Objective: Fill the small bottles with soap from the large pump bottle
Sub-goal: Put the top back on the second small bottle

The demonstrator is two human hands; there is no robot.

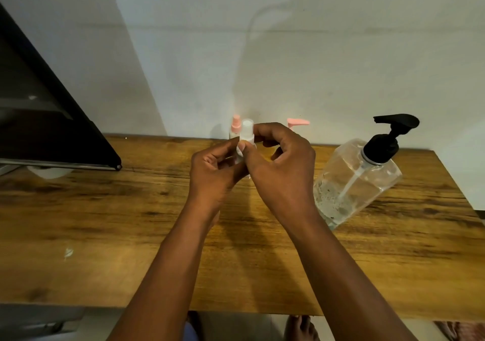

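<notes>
Both hands hold one small clear bottle with a white cap above the middle of the wooden table. My left hand wraps its body from below. My right hand pinches it just under the cap with thumb and fingers. Most of the bottle's body is hidden by my fingers. The large clear pump bottle with a black pump head stands to the right, holding some clear soap. Behind my hands, by the wall, stand a small bottle with a pink spray top and a pink pump head of another bottle.
A dark monitor on a white base leans over the table's left part. A white wall runs right behind the table. The table's right edge lies just past the pump bottle. Feet show below the front edge.
</notes>
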